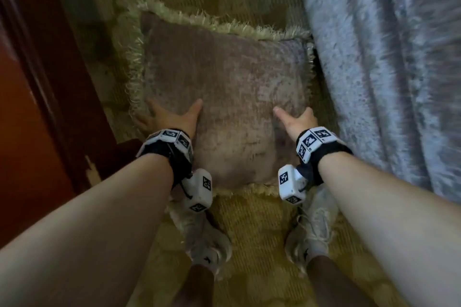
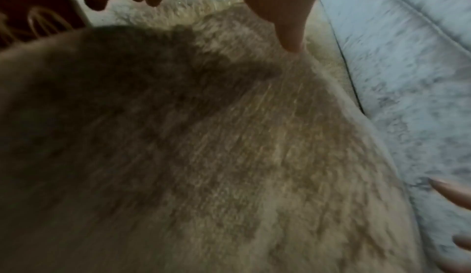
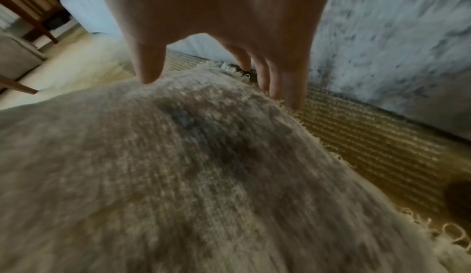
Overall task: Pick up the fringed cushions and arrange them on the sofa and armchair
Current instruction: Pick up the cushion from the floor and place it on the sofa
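ITEM fringed cushion (image 1: pixel 224 97) flat on rug (image 1: pixel 252 222), beside sofa (image 1: pixel 389 57) | STEP pickup, we judge | L hand (image 1: pixel 172 117) & R hand (image 1: pixel 295 121) spread, unclamped, at side edges | NEXT we close both, lift

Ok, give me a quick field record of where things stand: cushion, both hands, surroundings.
cushion: fringed cushion flat on the carpet
left hand: left hand at the cushion's left edge, fingers spread
right hand: right hand at its right edge, fingers reaching down the side
grip: not yet closed
right of cushion: pale blue upholstery
left of cushion: dark wooden furniture
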A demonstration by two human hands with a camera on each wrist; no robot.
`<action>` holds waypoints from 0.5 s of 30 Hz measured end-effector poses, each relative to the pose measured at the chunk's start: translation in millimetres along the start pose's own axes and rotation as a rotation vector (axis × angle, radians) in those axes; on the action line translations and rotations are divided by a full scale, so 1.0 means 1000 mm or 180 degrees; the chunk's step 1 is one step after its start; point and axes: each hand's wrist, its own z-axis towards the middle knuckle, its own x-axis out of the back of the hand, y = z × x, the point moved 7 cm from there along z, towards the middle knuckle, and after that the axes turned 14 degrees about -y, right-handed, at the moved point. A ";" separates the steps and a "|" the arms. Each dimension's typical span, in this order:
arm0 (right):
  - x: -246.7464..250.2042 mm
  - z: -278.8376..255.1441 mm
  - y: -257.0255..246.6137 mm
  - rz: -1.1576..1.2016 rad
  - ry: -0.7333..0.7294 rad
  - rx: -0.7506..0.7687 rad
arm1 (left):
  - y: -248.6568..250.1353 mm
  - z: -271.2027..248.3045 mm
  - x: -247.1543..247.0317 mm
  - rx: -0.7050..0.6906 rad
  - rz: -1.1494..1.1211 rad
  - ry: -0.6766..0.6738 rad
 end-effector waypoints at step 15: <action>0.001 0.057 0.028 0.0715 -0.0263 -0.0271 | 0.000 0.012 -0.029 0.0099 -0.0465 0.0067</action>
